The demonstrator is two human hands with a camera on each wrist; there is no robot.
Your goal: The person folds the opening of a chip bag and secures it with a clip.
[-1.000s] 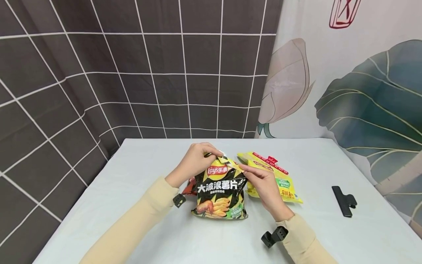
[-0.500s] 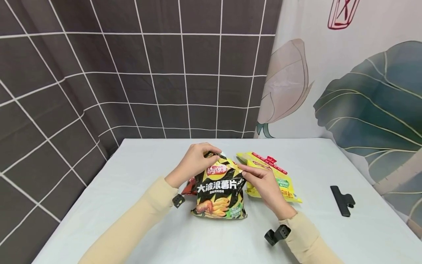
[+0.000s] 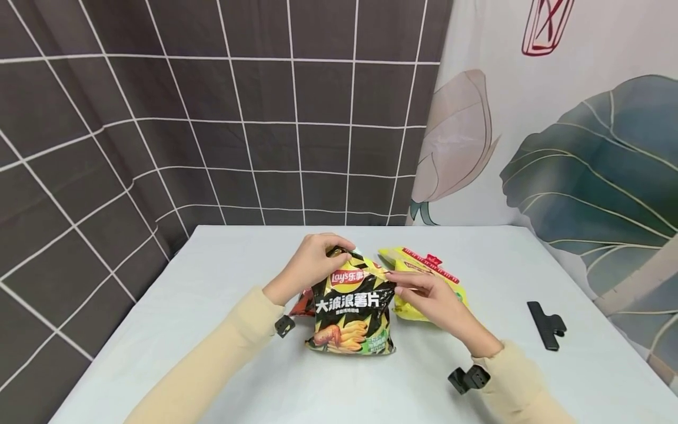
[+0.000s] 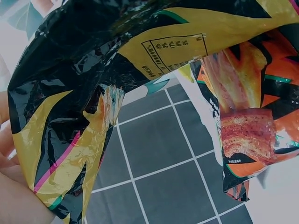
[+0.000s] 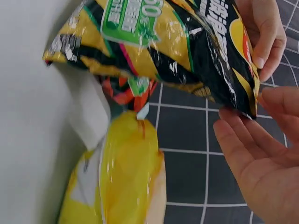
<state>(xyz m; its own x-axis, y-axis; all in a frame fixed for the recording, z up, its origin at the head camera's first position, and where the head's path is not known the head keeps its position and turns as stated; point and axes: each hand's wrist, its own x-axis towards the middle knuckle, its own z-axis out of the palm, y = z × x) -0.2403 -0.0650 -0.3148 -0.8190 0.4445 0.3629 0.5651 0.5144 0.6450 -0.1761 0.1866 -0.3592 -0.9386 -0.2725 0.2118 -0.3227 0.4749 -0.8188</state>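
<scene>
A black and yellow Lay's chip bag (image 3: 349, 306) stands nearly upright at the middle of the white table. My left hand (image 3: 312, 259) pinches its upper left corner, thumb in front. At the upper right corner, my right hand (image 3: 436, 300) has its fingers extended and the thumb apart from them. In the right wrist view, the right fingers (image 5: 236, 135) touch or nearly touch the bag's edge. Behind the black bag lies a red and black chip bag (image 3: 303, 304), mostly hidden; its meat picture shows in the left wrist view.
A yellow chip bag (image 3: 410, 309) with a red sealing clip (image 3: 431, 265) across its top lies behind my right hand. A black bag clip (image 3: 545, 325) rests farther right on the table. Dark checked cloth hangs behind the table.
My right hand has loosened from the bag's upper right corner, its thumb parting from the fingers, and its wrist has shifted right. My left hand keeps its pinch.
</scene>
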